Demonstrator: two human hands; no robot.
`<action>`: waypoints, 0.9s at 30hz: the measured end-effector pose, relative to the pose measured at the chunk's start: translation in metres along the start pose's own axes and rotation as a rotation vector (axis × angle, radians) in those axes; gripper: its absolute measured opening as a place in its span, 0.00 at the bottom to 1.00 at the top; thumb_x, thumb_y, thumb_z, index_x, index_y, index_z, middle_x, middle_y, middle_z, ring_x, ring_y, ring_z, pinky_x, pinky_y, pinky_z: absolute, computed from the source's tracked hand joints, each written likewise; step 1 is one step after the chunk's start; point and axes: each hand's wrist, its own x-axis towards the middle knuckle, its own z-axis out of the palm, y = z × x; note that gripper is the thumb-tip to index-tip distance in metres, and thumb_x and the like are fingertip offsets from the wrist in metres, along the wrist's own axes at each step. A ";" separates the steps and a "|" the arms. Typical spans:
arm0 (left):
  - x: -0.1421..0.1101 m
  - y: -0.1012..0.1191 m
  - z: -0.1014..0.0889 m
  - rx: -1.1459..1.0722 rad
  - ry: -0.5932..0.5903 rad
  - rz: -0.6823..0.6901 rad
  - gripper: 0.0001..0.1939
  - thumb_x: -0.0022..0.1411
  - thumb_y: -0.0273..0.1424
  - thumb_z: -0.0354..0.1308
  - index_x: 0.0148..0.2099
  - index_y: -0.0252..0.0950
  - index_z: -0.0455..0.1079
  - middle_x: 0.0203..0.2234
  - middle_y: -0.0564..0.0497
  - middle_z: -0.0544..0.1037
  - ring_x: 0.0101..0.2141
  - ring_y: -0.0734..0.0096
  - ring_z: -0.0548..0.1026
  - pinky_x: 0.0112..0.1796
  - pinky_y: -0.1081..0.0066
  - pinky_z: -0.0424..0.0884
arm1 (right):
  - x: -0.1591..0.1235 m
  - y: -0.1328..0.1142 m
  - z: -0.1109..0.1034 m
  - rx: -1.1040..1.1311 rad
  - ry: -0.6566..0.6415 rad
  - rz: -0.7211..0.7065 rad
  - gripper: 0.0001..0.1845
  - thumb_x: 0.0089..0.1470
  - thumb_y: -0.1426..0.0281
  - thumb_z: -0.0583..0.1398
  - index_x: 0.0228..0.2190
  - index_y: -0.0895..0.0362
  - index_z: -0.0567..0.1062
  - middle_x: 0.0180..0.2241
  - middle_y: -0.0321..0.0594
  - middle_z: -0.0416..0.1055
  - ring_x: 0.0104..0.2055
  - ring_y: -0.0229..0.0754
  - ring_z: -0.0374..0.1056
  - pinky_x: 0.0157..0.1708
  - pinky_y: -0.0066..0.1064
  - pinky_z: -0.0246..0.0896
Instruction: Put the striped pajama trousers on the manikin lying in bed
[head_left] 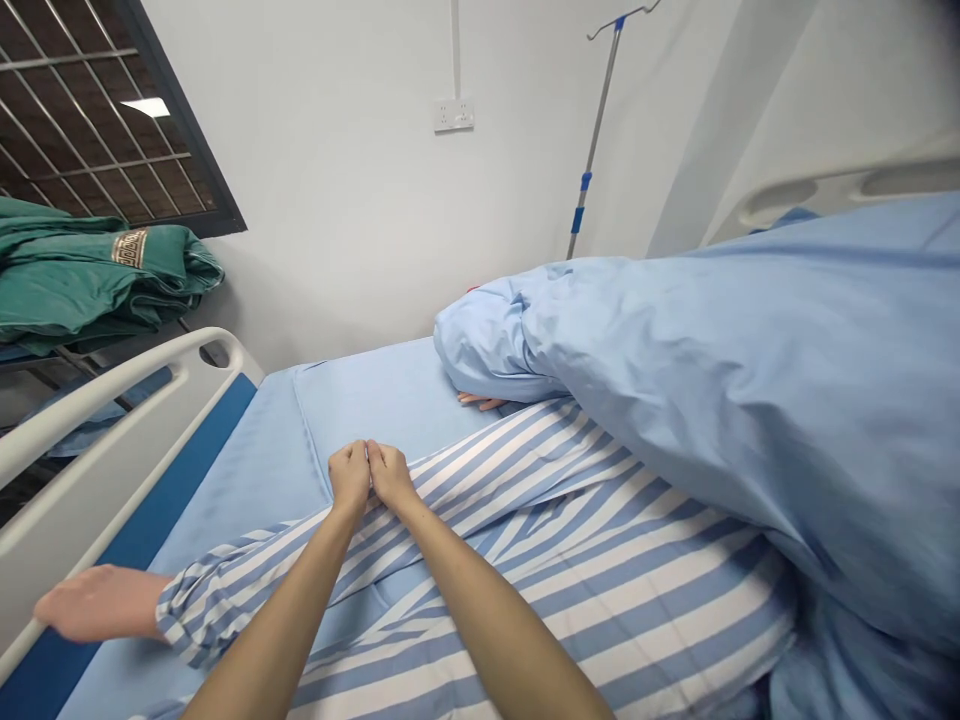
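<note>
Both sets of fingers are bent inward, tips out of sight, so whether they pinch any cloth I cannot tell. The left hand (350, 475) and right hand (389, 473) sit side by side, touching at their thumb sides, knuckles up, at the far edge of the striped trousers (585, 560). Behind them the 2 forearms spread apart into a narrow V and run back across the striped cloth to the near edge of the view, elbows looking almost straight. The trousers lie across the bed, the far leg passing just under the wrists; its bunched cuff ends at a bare foot (105, 602), which reaches over to the footboard (131, 390). Just past the knuckles, a stretch of bare blue sheet (364, 390) gives open room as far as the mattress's far edge, near the wall (337, 170). To the left, the footboard's raised rim bounds that space; to the right, a bulky blue cover (712, 370) closes it off, with a few fingertips (480, 402) showing below its edge. Farther out stand a pole (598, 140) with 2 hooks, beyond the cover, and a green bundle (97, 275) beneath the barred window (97, 110).
</note>
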 end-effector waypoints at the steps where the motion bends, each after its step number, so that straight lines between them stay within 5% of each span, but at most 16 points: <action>1: 0.003 0.006 0.005 -0.076 0.021 -0.006 0.15 0.51 0.36 0.47 0.16 0.37 0.54 0.12 0.58 0.55 0.18 0.78 0.55 0.21 0.75 0.52 | 0.002 -0.001 -0.001 0.055 0.013 0.011 0.25 0.59 0.60 0.43 0.17 0.57 0.65 0.18 0.35 0.63 0.23 0.35 0.57 0.24 0.25 0.47; 7: -0.003 0.012 0.029 -0.226 0.066 -0.066 0.16 0.53 0.37 0.46 0.17 0.38 0.50 0.12 0.59 0.53 0.18 0.79 0.54 0.21 0.75 0.53 | 0.010 -0.002 -0.008 0.287 0.105 0.162 0.21 0.54 0.60 0.46 0.15 0.56 0.59 0.15 0.31 0.56 0.21 0.34 0.52 0.22 0.25 0.47; 14: -0.019 -0.007 0.034 0.178 0.023 0.050 0.18 0.58 0.35 0.43 0.18 0.36 0.58 0.15 0.55 0.64 0.21 0.76 0.58 0.25 0.73 0.51 | 0.012 0.003 -0.009 0.279 0.188 0.221 0.19 0.54 0.60 0.48 0.15 0.55 0.54 0.15 0.29 0.49 0.21 0.33 0.48 0.20 0.25 0.45; 19: -0.016 -0.004 0.032 0.254 -0.006 0.017 0.18 0.60 0.34 0.42 0.22 0.37 0.62 0.19 0.51 0.70 0.23 0.74 0.62 0.25 0.73 0.52 | 0.019 -0.009 -0.017 0.019 0.105 0.260 0.19 0.54 0.66 0.47 0.14 0.56 0.60 0.14 0.31 0.54 0.21 0.34 0.51 0.21 0.25 0.46; 24: -0.019 0.000 0.031 0.353 -0.079 0.045 0.18 0.62 0.34 0.41 0.27 0.37 0.67 0.26 0.47 0.75 0.26 0.71 0.68 0.27 0.72 0.54 | 0.016 -0.014 -0.039 -0.288 -0.071 0.030 0.18 0.56 0.66 0.50 0.18 0.57 0.69 0.19 0.36 0.66 0.24 0.35 0.56 0.27 0.26 0.48; 27: -0.021 0.002 0.032 0.358 -0.061 0.005 0.22 0.64 0.37 0.36 0.26 0.38 0.68 0.28 0.45 0.76 0.29 0.68 0.70 0.28 0.72 0.56 | 0.009 -0.005 -0.046 -0.348 -0.074 0.010 0.20 0.58 0.66 0.47 0.21 0.57 0.71 0.23 0.39 0.70 0.25 0.35 0.58 0.28 0.26 0.49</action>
